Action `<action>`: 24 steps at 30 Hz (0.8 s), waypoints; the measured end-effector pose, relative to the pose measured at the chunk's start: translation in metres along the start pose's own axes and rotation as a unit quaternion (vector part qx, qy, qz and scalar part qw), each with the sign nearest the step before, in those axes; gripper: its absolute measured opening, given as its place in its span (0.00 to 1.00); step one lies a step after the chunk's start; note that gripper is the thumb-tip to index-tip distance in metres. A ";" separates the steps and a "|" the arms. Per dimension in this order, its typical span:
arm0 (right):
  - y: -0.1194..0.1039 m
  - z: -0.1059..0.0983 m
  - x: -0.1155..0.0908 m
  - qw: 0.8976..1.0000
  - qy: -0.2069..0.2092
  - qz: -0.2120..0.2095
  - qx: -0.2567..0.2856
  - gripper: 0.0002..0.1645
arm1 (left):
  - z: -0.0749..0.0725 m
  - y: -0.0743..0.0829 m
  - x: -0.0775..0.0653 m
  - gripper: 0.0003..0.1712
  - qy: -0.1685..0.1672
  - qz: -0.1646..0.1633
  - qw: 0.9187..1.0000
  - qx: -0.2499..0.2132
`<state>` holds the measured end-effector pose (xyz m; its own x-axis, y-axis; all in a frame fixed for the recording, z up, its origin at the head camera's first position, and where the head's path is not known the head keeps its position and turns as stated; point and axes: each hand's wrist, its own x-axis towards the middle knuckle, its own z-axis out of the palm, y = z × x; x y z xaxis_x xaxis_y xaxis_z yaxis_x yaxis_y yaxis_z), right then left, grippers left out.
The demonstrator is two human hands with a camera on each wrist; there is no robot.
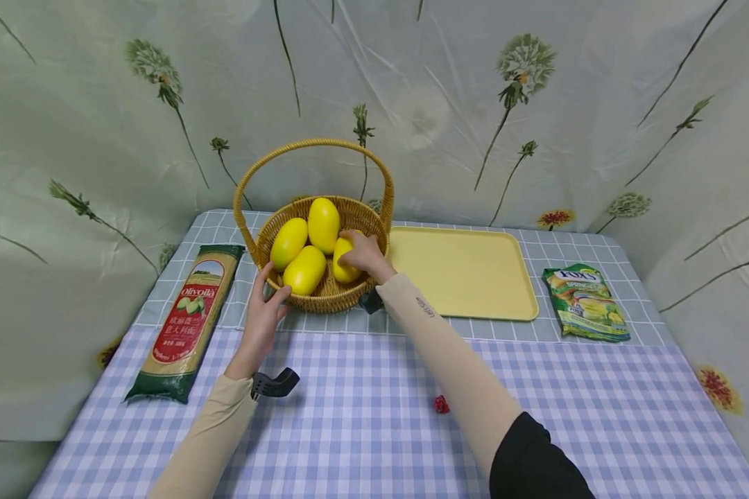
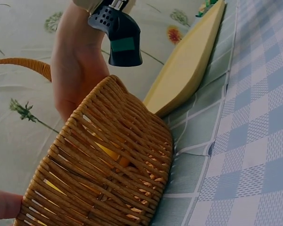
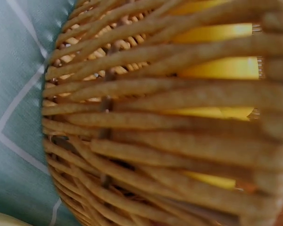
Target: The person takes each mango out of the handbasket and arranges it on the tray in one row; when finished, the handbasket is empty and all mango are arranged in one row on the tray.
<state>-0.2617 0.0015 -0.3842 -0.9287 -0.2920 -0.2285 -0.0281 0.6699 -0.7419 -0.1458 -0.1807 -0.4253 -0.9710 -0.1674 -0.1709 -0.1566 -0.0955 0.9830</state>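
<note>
A woven wicker basket (image 1: 331, 303) with a tall arched handle holds several smooth yellow mangoes (image 1: 304, 270). My left hand (image 1: 262, 315) grips the basket's front left rim, and a fingertip (image 2: 4, 205) shows at that rim in the left wrist view. Reaching in over the right side, my right hand (image 1: 363, 253) holds the rightmost mango (image 1: 345, 267), its fingers curled over the top. In the right wrist view, the basket's woven side (image 3: 155, 103) fills most of the picture and hides the hand; yellow shows through the gaps.
A pale yellow tray (image 1: 462, 274) lies right of the basket, with a green candy bag (image 1: 587, 303) farther right. The long Olivoilà packet (image 1: 187, 322) lies left. A small red object (image 1: 441, 405) sits on the checked cloth (image 1: 362, 416) near my right forearm.
</note>
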 end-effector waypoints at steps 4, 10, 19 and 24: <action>-0.001 -0.004 -0.008 0.999 0.008 -0.030 0.009 0.37 | 0.000 0.000 0.000 0.37 -0.004 -0.002 1.000 -0.001; 0.002 -0.014 -0.014 0.994 0.002 -0.080 0.073 0.36 | 0.000 0.000 0.000 0.37 -0.005 -0.002 1.000 0.009; 0.018 -0.045 -0.034 0.979 -0.034 -0.130 0.156 0.35 | 0.000 0.000 0.000 0.37 -0.003 -0.006 1.000 0.018; 0.031 -0.063 -0.049 0.975 -0.042 -0.138 0.172 0.35 | 0.001 0.000 -0.001 0.38 0.000 -0.007 1.000 0.019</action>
<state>-0.2409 0.0799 -0.3563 -0.8696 -0.4929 -0.0294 -0.1348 0.2942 -0.9462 -0.1452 -0.1799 -0.4247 -0.9687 -0.1668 -0.1840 -0.1762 -0.0602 0.9825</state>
